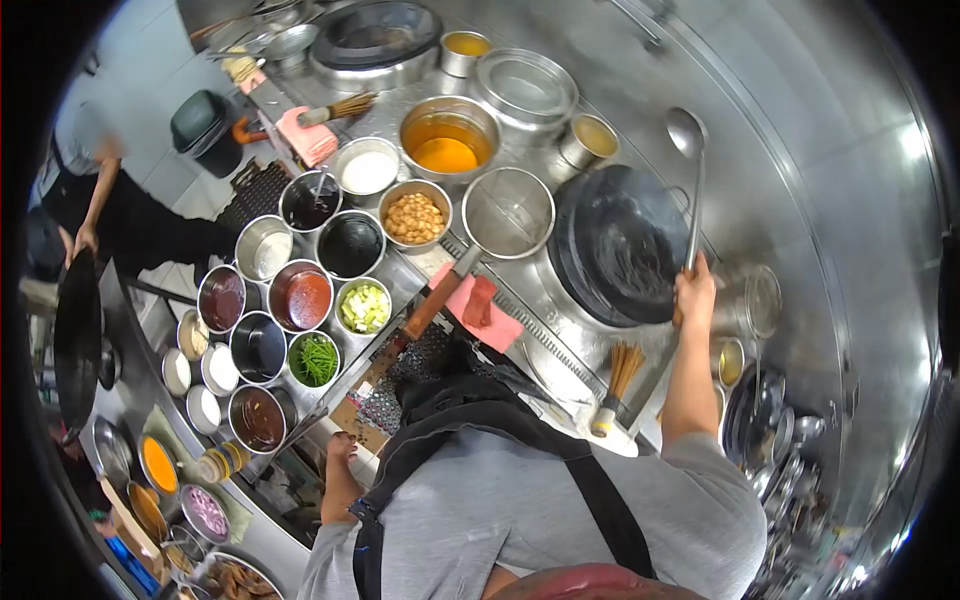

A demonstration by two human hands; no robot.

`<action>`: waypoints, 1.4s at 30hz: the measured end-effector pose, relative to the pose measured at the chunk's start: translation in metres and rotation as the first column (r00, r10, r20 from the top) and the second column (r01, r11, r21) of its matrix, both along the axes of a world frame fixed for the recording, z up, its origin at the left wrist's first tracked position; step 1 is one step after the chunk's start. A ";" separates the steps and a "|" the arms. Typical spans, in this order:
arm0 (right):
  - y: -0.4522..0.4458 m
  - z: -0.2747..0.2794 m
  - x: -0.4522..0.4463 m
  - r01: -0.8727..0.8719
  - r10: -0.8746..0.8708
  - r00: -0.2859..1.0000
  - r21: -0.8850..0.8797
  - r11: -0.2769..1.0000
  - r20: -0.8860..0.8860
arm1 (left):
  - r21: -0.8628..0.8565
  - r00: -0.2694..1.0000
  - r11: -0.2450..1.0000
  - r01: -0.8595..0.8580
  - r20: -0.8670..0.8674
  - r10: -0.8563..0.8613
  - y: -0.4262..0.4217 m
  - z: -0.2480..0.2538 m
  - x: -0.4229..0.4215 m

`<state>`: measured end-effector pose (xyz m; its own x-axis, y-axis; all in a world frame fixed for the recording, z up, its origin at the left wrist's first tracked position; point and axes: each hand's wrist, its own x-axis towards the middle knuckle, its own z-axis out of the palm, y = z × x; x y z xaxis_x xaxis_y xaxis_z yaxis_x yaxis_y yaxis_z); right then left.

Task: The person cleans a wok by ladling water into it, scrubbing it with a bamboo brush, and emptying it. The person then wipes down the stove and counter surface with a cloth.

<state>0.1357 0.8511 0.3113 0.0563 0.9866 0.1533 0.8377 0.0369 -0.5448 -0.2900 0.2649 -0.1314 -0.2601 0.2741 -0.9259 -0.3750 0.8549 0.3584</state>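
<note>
My right hand (694, 290) is closed round the wooden handle end of a long metal ladle (694, 205), whose bowl points away from me. Beneath the ladle, a large dark wok (625, 245) sits on the stove, with nothing but a wet-looking sheen inside. Low beside my body, near the counter edge, is my left hand (343, 447); its fingers are too small and dark to make out. A wooden-handled tool (440, 300) lies by a pink cloth (490, 318) between me and the stove. Next to the wok rests a round strainer (508, 212).
Several pots of sauces, chopped greens (314, 360) and nuts (413, 218) stand left of centre. An orange liquid pot (450, 140) is behind them. A bamboo brush (620, 385) lies right. At far left a co-worker (95, 190) holds a dark pan (77, 340).
</note>
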 end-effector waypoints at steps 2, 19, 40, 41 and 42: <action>0.065 -0.003 -0.046 -0.132 0.131 0.990 -0.028 0.991 -0.052 | -0.057 0.961 0.959 -0.277 -0.017 0.277 0.000 0.011 0.021; 0.268 -0.084 -0.257 -0.453 -0.251 0.234 -0.334 0.827 -0.939 | -0.064 0.739 0.768 -0.637 0.233 0.632 -0.059 0.044 0.125; -0.037 0.024 0.081 0.020 -0.168 0.768 -0.239 0.971 -0.618 | 0.289 0.826 0.804 0.519 0.070 -0.559 0.147 0.117 -0.027; -0.050 0.019 0.098 0.045 -0.152 0.786 -0.191 0.981 -0.599 | 0.257 0.762 0.751 0.608 0.076 -0.643 0.171 0.135 -0.017; -0.067 0.014 0.115 0.068 -0.140 0.804 -0.143 0.987 -0.578 | 0.223 0.689 0.688 0.691 0.087 -0.720 0.190 0.149 -0.008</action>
